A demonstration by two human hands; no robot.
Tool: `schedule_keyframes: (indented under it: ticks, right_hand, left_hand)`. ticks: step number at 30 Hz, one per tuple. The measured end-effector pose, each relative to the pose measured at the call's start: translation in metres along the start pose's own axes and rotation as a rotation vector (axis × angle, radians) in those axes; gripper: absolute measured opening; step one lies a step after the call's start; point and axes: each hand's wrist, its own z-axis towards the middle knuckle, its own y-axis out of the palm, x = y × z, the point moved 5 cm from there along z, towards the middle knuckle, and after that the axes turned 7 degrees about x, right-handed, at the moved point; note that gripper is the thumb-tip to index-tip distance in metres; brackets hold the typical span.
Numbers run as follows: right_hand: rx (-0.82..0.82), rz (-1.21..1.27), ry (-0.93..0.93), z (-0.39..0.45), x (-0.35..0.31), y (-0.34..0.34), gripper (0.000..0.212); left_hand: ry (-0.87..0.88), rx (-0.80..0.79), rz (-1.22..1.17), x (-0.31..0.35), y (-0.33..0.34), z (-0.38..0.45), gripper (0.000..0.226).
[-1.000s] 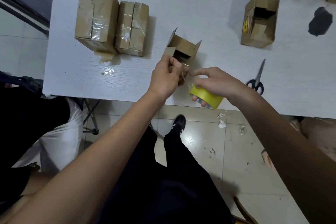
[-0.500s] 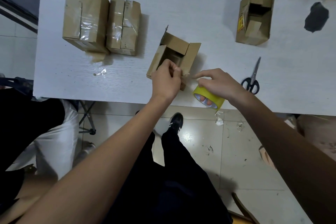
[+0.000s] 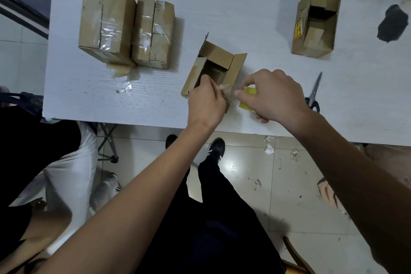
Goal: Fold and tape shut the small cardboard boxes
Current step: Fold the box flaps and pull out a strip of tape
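Note:
A small open cardboard box [image 3: 219,64] lies on the white table [image 3: 222,13], flaps spread. My left hand [image 3: 205,103] pinches the end of a clear tape strip at the box's near edge. Just right of it, my right hand [image 3: 272,94] grips a yellow tape roll [image 3: 248,100], mostly hidden under the fingers. Two taped-shut boxes [image 3: 106,22] [image 3: 153,33] stand side by side at the far left. Another open box [image 3: 315,22] stands at the far right.
Scissors [image 3: 314,93] lie on the table right of my right hand. A dark patch [image 3: 392,23] marks the table's far right. Another person's white-trousered leg [image 3: 69,176] is at the left, below the table edge. Tape scraps [image 3: 268,148] litter the tiled floor.
My right hand has moved with the roll up onto the table beside the box, closer to my left hand. The view has shifted, and the box now lies lower with its flaps spread.

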Motion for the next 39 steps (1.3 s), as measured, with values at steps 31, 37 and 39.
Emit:
schedule_keyframes:
  ticks: [31,37,39]
  right_hand:
    - [-0.295,0.066,0.123,0.017,-0.002,0.021,0.015]
    - [-0.498,0.381,0.213,0.015,0.001,0.033,0.024]
    - [-0.508,0.43,0.223,0.014,0.0,0.035,0.024]
  left_hand:
    - [0.12,0.1,0.183,-0.005,-0.007,0.005,0.01]
    - [0.249,0.056,0.233,-0.009,-0.003,0.004,0.006]
    - [0.219,0.062,0.262,-0.01,-0.005,0.005,0.005]
